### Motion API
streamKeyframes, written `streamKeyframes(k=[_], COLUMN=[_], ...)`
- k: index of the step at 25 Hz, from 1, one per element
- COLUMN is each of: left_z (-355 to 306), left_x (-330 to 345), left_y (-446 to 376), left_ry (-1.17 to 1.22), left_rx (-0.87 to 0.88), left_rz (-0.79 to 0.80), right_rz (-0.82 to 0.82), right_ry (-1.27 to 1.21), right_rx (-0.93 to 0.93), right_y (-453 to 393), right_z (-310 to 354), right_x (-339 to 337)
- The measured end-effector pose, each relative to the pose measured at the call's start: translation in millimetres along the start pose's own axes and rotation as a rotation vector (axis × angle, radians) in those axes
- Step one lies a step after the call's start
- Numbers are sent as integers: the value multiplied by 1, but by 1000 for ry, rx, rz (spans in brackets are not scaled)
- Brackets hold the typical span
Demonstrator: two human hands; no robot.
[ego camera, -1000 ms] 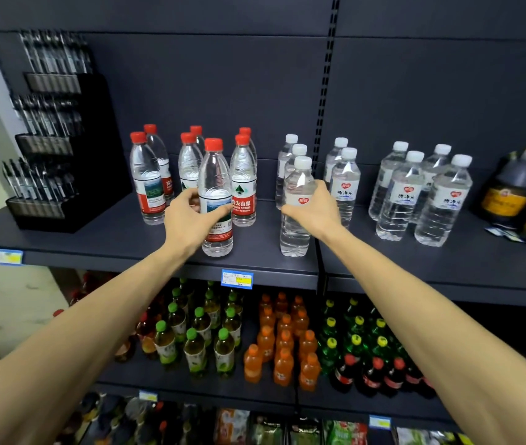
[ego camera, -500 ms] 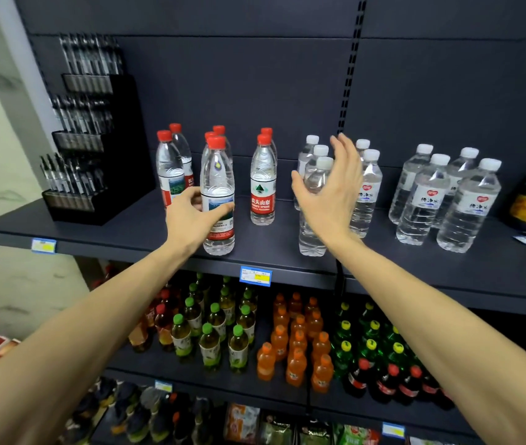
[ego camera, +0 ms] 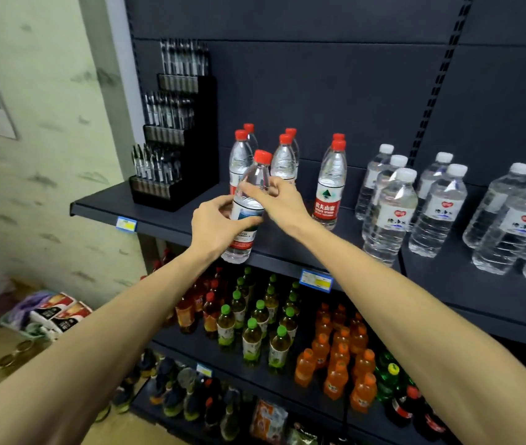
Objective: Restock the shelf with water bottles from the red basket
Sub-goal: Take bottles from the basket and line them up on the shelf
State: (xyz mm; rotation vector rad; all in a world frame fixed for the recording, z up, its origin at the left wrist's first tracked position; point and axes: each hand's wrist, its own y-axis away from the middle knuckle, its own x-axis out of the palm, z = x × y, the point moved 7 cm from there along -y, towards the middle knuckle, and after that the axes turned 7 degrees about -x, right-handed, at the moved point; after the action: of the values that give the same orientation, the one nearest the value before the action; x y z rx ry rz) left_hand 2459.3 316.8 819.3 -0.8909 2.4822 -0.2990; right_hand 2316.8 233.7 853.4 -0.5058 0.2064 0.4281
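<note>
Tilted clear red-capped bottle (ego camera: pixel 248 203)

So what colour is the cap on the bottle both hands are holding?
Red; the bottle cap shows clearly in the head view.

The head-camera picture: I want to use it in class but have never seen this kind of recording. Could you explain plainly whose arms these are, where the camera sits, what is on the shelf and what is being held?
There is no machine here. The camera is worn on a person's head and looks forward and down, so both bare arms reach in from below. The left hand grips a tilted red-capped water bottle at the front edge of the dark shelf, and the right hand holds its upper part. Behind stand more red-capped bottles; to the right stand white-capped bottles. A black display rack sits at the left. Lower shelves hold green-capped and orange drinks. The red basket is not in view.
</note>
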Motion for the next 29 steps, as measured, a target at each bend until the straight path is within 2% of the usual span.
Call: streamKeyframes(k=[4,8,16,20,24,26,29], left_z=[14,38,89,108,115,118,127], left_x=[-20,-55,-120,-123,-111,-106,-103], left_y=[-2,-13,-53,-64,-67,-67,-67], left_ry=[-6,45,-97,-128,-210,-242,-239], left_rx=[13,-36,-150,-194,-162,-148,-146], left_rz=[-14,-61,-165,-175,-147,-120,-99], right_rz=[42,-7,39,30,-97,-121,-50], right_ry=[1,-41,70,115,362,374,265], right_rx=[-7,26,-27,1,17,49,81], right_y=[-14,-37,-76,-84,-77,-75,-80], right_z=[2,6,-8,-17,-26,-33,-41], right_x=[30,46,58,59,62,66,73])
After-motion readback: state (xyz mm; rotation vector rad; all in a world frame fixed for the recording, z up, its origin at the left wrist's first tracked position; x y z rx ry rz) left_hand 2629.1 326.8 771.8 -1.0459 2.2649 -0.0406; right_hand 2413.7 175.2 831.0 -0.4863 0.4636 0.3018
